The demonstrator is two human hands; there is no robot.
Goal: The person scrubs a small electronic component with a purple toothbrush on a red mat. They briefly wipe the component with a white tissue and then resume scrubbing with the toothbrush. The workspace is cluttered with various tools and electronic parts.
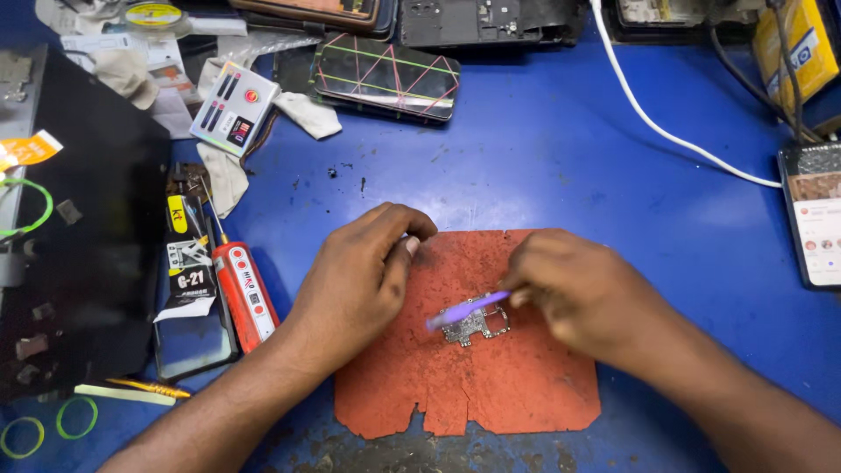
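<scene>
Right hand (574,293) fingers pinch a purple tool (467,309), tip on the circuit board (473,326) lying on the red mat (526,385). Left hand (359,280) rests curled, fingers together, on the mat's left part.

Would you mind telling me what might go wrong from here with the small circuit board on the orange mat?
The right hand works a purple tool on the circuit board, which nothing visibly pins down; it may slide on the orange mat. The left hand rests beside it, apart. Hard pressure could perhaps lift tiny parts.
</scene>
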